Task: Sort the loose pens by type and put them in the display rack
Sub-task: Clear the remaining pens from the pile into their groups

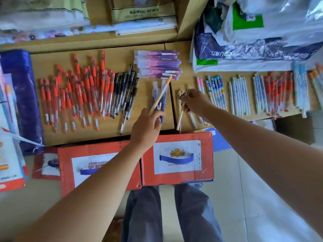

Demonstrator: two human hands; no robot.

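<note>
Loose pens lie sorted in groups on a cardboard surface [122, 55]. Red gel pens [73, 96] fill the left part, with black gel pens [125, 95] beside them. Purple-pink pens [159, 65] are stacked at the back centre, dark blue pens [158, 96] in front of them. My left hand [146, 126] pinches a cream pen with an orange tip [161, 93], held slanted over the blue pens. My right hand [195, 102] grips a few beige pens [185, 91] above more beige pens [180, 116]. White and blue patterned pens [216, 93] lie to the right.
Two red cardboard boxes [178, 158] stand below the pens, close to my legs. Plastic bags [253, 37] pile up at the back right. A blue roll [21, 95] and packaged stock [8, 154] lie at the left. Paper packs [139, 14] sit on the back shelf.
</note>
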